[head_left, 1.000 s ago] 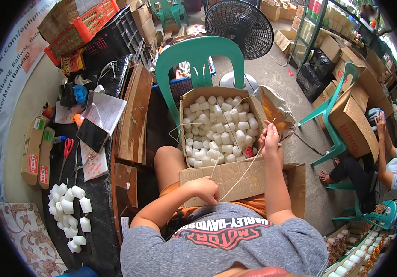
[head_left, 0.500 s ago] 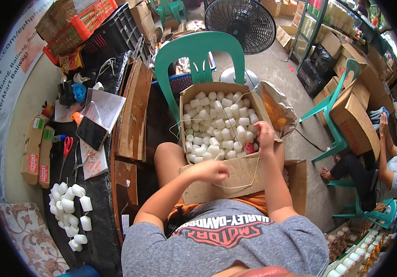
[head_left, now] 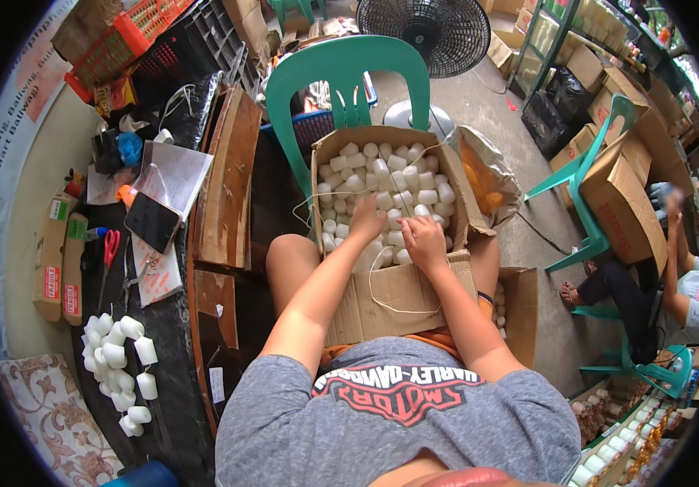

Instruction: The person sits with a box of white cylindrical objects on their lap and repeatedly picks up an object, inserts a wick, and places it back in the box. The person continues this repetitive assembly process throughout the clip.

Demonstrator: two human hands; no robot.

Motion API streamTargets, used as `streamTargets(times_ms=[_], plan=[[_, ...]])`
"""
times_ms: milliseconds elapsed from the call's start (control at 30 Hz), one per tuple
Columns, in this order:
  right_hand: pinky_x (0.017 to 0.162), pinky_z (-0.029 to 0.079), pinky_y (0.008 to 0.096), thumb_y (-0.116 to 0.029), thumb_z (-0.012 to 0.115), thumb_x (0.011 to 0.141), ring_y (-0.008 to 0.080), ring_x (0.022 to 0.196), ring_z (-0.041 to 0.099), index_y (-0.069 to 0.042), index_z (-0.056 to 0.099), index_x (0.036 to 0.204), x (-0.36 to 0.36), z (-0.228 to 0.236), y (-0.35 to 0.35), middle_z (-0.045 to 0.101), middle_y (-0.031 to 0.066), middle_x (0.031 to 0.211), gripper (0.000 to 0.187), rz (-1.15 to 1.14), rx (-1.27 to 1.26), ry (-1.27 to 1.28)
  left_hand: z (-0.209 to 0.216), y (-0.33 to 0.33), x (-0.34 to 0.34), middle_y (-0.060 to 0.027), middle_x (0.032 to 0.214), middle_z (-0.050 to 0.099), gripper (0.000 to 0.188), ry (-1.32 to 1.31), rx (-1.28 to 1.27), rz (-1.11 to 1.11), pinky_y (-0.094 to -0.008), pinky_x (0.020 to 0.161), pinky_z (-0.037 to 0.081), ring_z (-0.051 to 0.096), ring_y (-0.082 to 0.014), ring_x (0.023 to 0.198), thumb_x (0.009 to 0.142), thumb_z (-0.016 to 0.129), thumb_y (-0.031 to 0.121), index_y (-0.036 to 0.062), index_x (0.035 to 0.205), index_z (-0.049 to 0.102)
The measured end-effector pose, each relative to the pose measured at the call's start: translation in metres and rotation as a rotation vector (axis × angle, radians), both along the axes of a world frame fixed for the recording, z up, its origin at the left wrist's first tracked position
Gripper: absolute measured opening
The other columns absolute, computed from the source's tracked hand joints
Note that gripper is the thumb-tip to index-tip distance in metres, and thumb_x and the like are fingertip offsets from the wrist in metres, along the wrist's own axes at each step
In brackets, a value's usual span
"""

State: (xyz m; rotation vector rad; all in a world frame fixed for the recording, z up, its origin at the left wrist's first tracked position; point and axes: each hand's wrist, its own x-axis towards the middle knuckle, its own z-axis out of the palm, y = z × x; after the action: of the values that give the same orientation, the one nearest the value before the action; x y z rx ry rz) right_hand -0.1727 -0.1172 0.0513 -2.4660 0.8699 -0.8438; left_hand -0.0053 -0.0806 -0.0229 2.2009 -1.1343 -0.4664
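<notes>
An open cardboard box full of white, marshmallow-shaped cylinders stands before me, propped against a green chair. My left hand is over the near part of the pile, fingers curled together. Close to its right, my right hand is also closed, its fingertips among the cylinders. What either hand pinches is too small or hidden to make out. A thin dark strand runs over the pile toward the right hand. Pale cord loops across the box's near flap.
On the black-covered table to the left lie a strung bunch of white cylinders, red-handled scissors and a phone. A fan stands beyond the green chair. A person sits at the right beside cardboard boxes.
My left hand has moved forward from the near flap to the pile. My right hand has come inward and nearer from the box's right edge. The view has shifted slightly.
</notes>
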Motion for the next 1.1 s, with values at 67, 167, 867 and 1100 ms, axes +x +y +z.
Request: streamTargets(times_ms=[67, 167, 867, 1100], plan=[[0.071, 0.044, 0.0364, -0.019, 0.058, 0.082, 0.0236, 0.082, 0.057, -0.011, 0.070, 0.086, 0.000, 0.002, 0.001, 0.066, 0.0034, 0.084, 0.015, 0.012, -0.015, 0.014, 0.003, -0.012, -0.003, -0.0164, 0.124, 0.044, 0.052, 0.022, -0.013, -0.017, -0.0431, 0.090, 0.042, 0.046, -0.0349, 0.113, 0.077, 0.062, 0.024, 0.0129, 0.124, 0.044], [0.071, 0.044, 0.0357, -0.018, 0.059, 0.081, 0.0232, 0.081, 0.057, -0.012, 0.070, 0.086, -0.001, 0.003, 0.000, 0.066, 0.0031, 0.082, 0.014, 0.040, 0.005, 0.010, 0.003, -0.019, -0.005, -0.0142, 0.121, 0.047, 0.047, 0.030, 0.007, 0.000, -0.0430, 0.088, 0.043, 0.048, -0.0340, 0.110, 0.076, 0.063, 0.022, 0.0159, 0.120, 0.046], [0.076, 0.046, 0.0436, -0.028, 0.037, 0.090, 0.0354, 0.089, 0.058, -0.008, 0.058, 0.098, -0.003, 0.003, -0.003, 0.059, 0.0163, 0.101, 0.029, 0.025, 0.383, -0.001, -0.003, -0.008, 0.011, -0.0104, 0.107, 0.058, 0.048, 0.097, -0.072, -0.008, -0.0334, 0.079, 0.048, 0.059, -0.0230, 0.092, 0.068, 0.073, 0.022, 0.0069, 0.109, 0.052], [0.074, 0.046, 0.0411, -0.018, 0.042, 0.089, 0.0336, 0.088, 0.059, -0.007, 0.057, 0.106, -0.001, -0.005, -0.004, 0.061, 0.0145, 0.098, 0.025, -0.014, 0.308, -0.035, 0.004, 0.003, 0.015, -0.0073, 0.102, 0.058, 0.039, 0.395, -0.168, -0.071, -0.0337, 0.077, 0.046, 0.058, -0.0214, 0.090, 0.073, 0.067, 0.023, 0.0097, 0.107, 0.055]])
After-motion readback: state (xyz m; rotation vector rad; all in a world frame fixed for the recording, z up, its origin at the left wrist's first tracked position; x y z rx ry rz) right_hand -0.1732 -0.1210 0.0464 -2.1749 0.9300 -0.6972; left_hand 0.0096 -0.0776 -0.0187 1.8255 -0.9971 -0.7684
